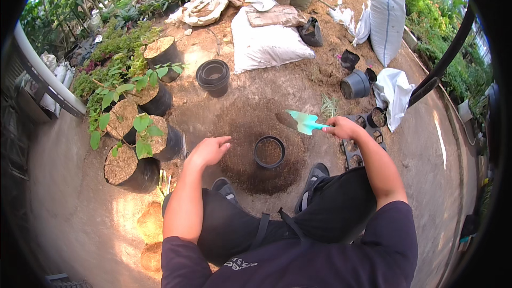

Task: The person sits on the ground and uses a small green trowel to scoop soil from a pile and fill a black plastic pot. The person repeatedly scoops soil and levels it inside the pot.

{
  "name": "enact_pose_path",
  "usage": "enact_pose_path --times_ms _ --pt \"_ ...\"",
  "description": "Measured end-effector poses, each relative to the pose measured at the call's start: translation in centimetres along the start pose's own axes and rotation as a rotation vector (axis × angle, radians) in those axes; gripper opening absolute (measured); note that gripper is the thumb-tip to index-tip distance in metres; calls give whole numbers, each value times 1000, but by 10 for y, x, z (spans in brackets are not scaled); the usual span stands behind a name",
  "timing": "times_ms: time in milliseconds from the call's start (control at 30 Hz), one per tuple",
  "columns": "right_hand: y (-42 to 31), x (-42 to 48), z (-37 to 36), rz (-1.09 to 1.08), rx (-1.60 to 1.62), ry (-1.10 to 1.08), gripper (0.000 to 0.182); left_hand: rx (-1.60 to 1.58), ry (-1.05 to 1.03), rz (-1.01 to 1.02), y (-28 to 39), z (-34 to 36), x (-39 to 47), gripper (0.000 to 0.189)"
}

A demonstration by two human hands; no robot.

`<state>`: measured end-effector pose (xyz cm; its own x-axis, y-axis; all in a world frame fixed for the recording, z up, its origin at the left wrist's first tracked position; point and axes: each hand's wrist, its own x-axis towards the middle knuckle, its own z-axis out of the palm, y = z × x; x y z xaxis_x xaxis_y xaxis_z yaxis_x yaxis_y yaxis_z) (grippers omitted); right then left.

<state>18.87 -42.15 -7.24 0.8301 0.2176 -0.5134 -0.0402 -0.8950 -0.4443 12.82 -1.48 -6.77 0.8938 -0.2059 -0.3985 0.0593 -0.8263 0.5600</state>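
Observation:
My right hand (344, 128) grips the handle of a turquoise garden trowel (307, 123). Its blade points left, and the tip is dark as if soiled. Left of the trowel, my left hand (210, 151) hovers with nothing in it, thumb and fingers apart. On the ground between my feet and below both hands stands a round black plastic pot (270, 165) with some brown material inside. Dark, loose soil (240, 168) is spread around that pot. Neither hand touches the pot.
Black grow bags (138, 176) with leafy plants stand at the left. Ahead are nested black pots (214, 84) and a white sack (268, 48) with a board (274, 16) on it. To the right lie a black seedling tray (354, 160), a tipped grey pot (355, 85) and an upright sack (387, 20).

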Motion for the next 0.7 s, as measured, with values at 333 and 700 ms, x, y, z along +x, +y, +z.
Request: enact_pose_path --times_ms 333,700 --pt "-8 6 53 -136 -226 -91 37 28 -12 47 -5 11 10 37" --pt "-4 28 73 -73 -280 -114 34 85 -58 -2 -7 14 17 39"
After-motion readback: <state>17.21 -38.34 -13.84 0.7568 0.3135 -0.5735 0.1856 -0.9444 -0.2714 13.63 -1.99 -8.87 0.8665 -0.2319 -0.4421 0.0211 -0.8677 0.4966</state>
